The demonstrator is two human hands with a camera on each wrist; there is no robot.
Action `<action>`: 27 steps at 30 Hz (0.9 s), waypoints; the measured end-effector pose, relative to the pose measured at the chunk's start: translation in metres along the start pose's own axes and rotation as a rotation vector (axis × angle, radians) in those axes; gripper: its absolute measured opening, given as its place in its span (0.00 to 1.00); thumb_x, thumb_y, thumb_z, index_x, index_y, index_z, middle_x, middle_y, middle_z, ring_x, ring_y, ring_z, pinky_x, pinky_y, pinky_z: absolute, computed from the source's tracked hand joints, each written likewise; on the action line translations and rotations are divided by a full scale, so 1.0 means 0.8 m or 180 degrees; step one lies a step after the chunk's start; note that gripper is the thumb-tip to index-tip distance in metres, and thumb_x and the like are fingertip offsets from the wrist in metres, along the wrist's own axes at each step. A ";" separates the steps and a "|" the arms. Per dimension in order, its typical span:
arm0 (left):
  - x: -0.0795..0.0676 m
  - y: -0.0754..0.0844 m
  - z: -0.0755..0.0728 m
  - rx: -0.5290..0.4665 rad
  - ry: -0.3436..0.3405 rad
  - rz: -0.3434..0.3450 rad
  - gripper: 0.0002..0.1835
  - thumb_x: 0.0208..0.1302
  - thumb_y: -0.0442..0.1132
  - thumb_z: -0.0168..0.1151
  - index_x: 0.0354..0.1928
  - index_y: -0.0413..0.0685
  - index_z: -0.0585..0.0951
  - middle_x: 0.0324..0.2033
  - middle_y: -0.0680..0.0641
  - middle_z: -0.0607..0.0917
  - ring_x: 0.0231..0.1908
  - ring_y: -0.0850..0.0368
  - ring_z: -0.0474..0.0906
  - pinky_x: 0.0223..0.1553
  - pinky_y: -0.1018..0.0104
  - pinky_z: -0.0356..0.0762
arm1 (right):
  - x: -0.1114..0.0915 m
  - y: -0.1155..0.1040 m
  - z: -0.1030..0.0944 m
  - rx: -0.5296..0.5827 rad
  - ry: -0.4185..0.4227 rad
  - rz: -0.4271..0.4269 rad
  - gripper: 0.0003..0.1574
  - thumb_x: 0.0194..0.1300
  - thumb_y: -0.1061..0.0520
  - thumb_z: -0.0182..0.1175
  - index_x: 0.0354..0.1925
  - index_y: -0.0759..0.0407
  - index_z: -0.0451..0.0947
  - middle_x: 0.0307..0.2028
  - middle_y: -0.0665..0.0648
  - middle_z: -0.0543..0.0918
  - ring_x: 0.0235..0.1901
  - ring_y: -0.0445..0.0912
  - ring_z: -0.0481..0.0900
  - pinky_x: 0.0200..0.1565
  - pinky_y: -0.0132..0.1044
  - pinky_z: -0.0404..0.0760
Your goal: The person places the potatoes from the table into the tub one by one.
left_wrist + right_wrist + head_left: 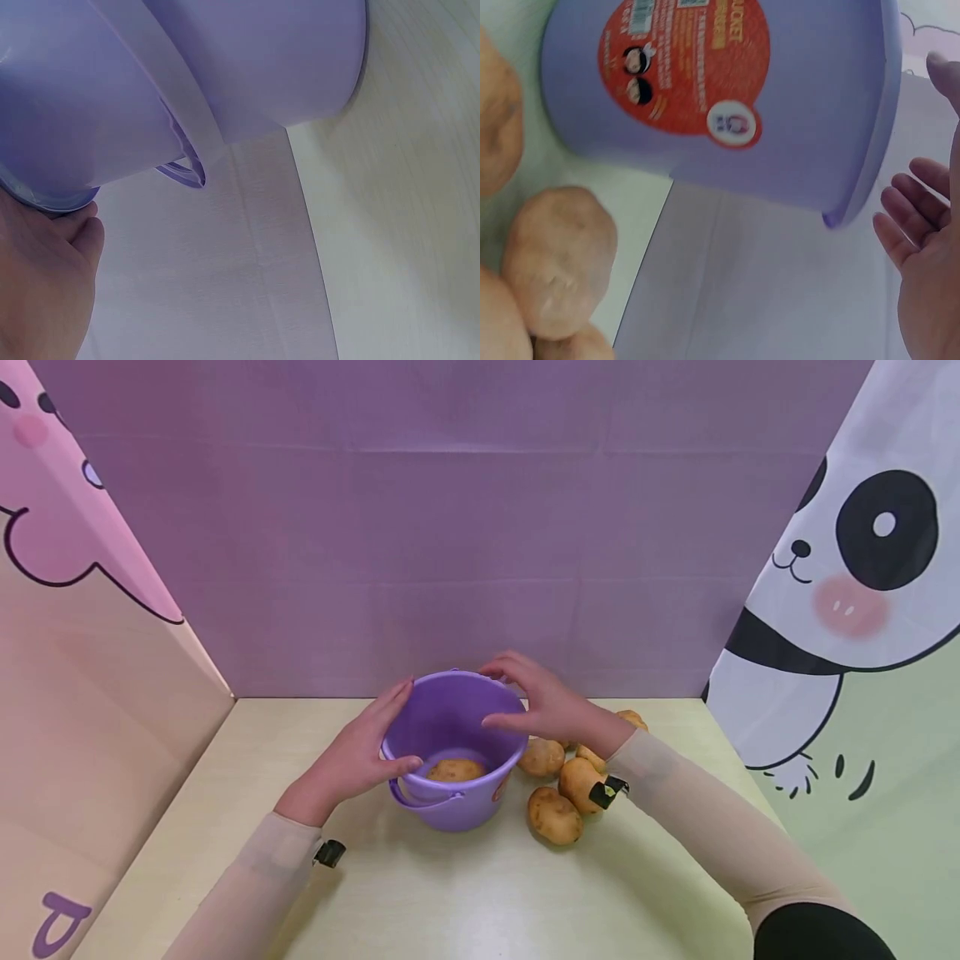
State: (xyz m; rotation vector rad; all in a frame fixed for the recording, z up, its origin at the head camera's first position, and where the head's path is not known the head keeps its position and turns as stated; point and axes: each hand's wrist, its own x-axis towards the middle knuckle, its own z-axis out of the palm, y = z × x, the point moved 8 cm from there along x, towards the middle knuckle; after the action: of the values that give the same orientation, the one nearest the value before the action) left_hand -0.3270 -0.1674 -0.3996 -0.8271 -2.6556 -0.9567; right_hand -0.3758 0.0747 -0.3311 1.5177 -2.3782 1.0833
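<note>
A purple plastic bucket (pixel 462 812) stands on the table with one potato (pixel 456 770) inside at the bottom. My left hand (pixel 358 758) is at the bucket's left rim, fingers extended along it and thumb reaching over the front edge. In the left wrist view, those fingertips (pixel 84 225) are right at the rim. Over the right side of the rim is my right hand (pixel 542 700), its thumb apart from its loosely bent fingers. The right wrist view shows this hand beside the bucket's mouth with nothing in its grasp, and a red label (pixel 682 60) on the bucket's side.
Several loose potatoes (pixel 555 816) lie on the table to the right of the bucket, some partly under my right forearm. The bucket's handle (pixel 423 804) hangs down at the front. A purple backdrop (pixel 465 527) rises behind the table, with printed side panels left and right.
</note>
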 end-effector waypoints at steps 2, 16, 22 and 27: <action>0.000 0.000 0.000 0.0008 0.0001 0.0007 0.67 0.64 0.79 0.66 0.89 0.42 0.54 0.88 0.39 0.54 0.86 0.34 0.51 0.78 0.27 0.59 | -0.008 0.003 -0.008 -0.0056 0.0062 0.0032 0.39 0.65 0.55 0.82 0.69 0.65 0.79 0.63 0.61 0.82 0.64 0.59 0.79 0.68 0.55 0.79; -0.001 -0.001 0.001 0.0001 0.0013 0.0024 0.64 0.65 0.71 0.72 0.89 0.43 0.54 0.88 0.41 0.54 0.86 0.35 0.51 0.79 0.27 0.59 | -0.080 0.054 -0.060 -0.0242 0.0380 0.0565 0.35 0.70 0.59 0.77 0.70 0.62 0.78 0.67 0.60 0.78 0.64 0.57 0.76 0.66 0.60 0.78; 0.000 -0.001 0.002 -0.0007 0.0016 0.0047 0.66 0.65 0.77 0.67 0.90 0.44 0.53 0.88 0.41 0.54 0.86 0.35 0.51 0.79 0.27 0.59 | -0.118 0.087 -0.077 -0.0288 0.0486 0.0913 0.34 0.72 0.58 0.75 0.72 0.61 0.77 0.68 0.60 0.77 0.64 0.56 0.76 0.67 0.60 0.76; 0.001 -0.002 0.003 0.0013 0.0005 0.0010 0.64 0.66 0.74 0.69 0.90 0.44 0.53 0.88 0.39 0.54 0.86 0.34 0.50 0.78 0.27 0.59 | -0.150 0.114 -0.088 -0.0341 0.0601 0.1116 0.33 0.73 0.58 0.74 0.71 0.63 0.77 0.66 0.62 0.78 0.64 0.61 0.76 0.65 0.62 0.77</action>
State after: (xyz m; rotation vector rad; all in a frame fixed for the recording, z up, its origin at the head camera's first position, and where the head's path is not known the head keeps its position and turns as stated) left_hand -0.3283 -0.1664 -0.4021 -0.8291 -2.6530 -0.9506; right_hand -0.4116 0.2300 -0.3791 0.9398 -2.5761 1.0835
